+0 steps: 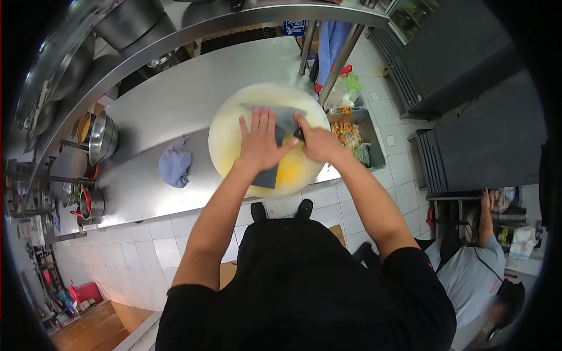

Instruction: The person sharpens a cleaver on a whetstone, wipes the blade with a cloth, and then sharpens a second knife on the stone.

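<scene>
My right hand (319,143) is closed around the dark handle of a knife with a broad grey blade (287,117), held over a round cutting board (225,140). With fingers stretched out, my left hand (260,143) lies flat, its fingertips on the blade. Beneath that hand is a dark grey, flat rectangular slab (266,178) on the board, partly covered by the palm and the blade. Yellow stains mark the board's pale surface.
A blue cloth (175,164) lies on the steel counter (140,193). Right of the board stands a grey bin (374,146) of food scraps. Metal bowls (102,137) sit at the left, and a steel shelf (234,17) runs overhead. Another person (471,275) is at the lower right.
</scene>
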A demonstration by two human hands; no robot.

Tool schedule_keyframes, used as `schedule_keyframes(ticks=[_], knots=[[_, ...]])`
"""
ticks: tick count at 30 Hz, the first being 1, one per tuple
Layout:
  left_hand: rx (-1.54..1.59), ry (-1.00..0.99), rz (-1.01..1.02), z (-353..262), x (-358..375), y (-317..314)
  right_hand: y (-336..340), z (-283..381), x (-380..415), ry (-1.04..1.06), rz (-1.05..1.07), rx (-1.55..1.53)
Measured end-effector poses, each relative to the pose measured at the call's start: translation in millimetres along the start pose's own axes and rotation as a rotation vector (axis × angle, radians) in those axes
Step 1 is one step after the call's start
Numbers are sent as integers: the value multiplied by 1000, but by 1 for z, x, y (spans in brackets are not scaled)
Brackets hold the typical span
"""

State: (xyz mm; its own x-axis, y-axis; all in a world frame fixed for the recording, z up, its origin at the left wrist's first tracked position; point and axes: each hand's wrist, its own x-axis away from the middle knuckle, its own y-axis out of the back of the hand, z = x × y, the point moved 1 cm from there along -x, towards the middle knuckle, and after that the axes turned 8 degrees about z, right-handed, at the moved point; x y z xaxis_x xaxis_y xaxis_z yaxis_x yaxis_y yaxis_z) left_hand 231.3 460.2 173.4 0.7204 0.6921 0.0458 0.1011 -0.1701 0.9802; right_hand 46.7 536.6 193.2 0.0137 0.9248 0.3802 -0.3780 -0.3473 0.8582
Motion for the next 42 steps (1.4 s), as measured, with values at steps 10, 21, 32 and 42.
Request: schedule_keyframes(ticks=[10,21,32,42], knots=[[150,-75,108,-54,164,15,-45,29,134,67,231,-70],[77,-196,-9,-79,133,21,-75,-32,121,86,803,-1866],[72,-81,36,-104,133,-6,-81,-41,129,-80,465,-1411],[-6,37,-67,-66,17,-5,-7,-26,46,-50,178,-942]])
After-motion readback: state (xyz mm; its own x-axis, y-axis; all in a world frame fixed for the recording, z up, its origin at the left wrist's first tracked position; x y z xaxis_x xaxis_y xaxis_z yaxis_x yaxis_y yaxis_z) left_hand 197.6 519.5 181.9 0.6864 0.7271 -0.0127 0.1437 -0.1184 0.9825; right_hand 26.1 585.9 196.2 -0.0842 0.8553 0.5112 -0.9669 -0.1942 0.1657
